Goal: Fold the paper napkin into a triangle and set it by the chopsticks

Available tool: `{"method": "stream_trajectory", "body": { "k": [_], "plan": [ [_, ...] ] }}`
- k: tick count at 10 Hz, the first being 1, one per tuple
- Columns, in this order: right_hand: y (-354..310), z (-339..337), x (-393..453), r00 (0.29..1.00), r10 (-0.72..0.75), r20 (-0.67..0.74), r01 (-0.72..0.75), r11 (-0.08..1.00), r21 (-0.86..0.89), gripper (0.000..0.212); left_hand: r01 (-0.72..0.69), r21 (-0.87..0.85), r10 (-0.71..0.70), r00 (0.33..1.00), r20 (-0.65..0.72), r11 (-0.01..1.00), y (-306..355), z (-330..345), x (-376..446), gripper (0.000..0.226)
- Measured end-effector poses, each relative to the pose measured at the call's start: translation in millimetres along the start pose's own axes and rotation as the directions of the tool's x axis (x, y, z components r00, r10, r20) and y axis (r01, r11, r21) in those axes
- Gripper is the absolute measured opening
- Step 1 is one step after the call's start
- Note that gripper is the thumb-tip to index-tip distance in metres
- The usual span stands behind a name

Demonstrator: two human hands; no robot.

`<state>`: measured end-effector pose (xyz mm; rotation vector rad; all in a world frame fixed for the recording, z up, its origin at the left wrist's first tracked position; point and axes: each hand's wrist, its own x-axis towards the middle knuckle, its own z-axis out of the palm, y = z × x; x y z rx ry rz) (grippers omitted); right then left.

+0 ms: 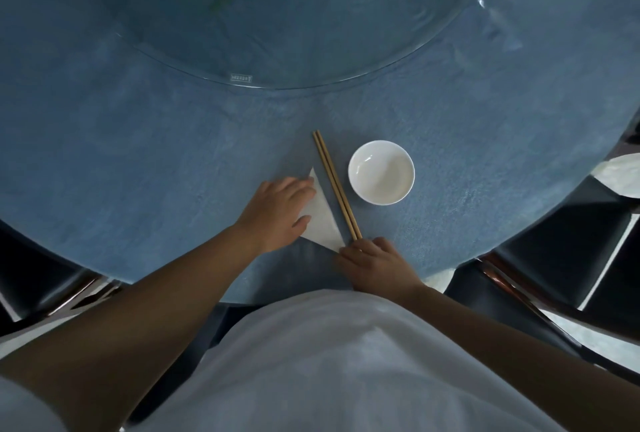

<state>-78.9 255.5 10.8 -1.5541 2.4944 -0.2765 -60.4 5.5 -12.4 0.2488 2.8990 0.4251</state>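
A white paper napkin, folded into a triangle, lies flat on the blue tablecloth just left of a pair of wooden chopsticks. Its long edge runs alongside them. My left hand rests palm down on the napkin's left part, fingers spread and pressing it flat. My right hand is at the napkin's near corner, by the near ends of the chopsticks, with its fingertips pinching or pressing that corner. Part of the napkin is hidden under my left hand.
A white empty bowl stands right of the chopsticks. A round glass turntable fills the table's middle beyond them. Dark chairs stand at both sides of the table's near edge. More white napkins lie at the far right.
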Motion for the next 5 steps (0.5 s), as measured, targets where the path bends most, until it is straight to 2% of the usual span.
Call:
{"method": "stream_trajectory", "body": {
  "k": [1, 2, 4, 5],
  "plan": [
    [-3, -1, 1, 0.999, -0.012, 0.031, 0.013, 1.000, -0.014, 0.021, 0.001, 0.102, -0.010, 0.996, 0.090, 0.995, 1, 2, 3, 0.059],
    [-2, -5, 2, 0.998, -0.009, 0.064, 0.008, 1.000, 0.018, 0.022, 0.027, 0.118, -0.042, 0.991, 0.125, 0.993, 1, 0, 10, 0.062],
    [-1, -9, -2, 0.995, 0.015, 0.103, -0.019, 0.999, 0.037, 0.020, 0.099, 0.050, -0.105, 0.986, 0.131, 0.994, 1, -6, 18, 0.067],
    [1, -13, 0, 0.993, 0.094, 0.073, -0.098, 0.993, 0.066, 0.031, 0.125, -0.003, -0.124, 0.987, 0.099, 0.992, 6, -11, 15, 0.071]
  ]
}}
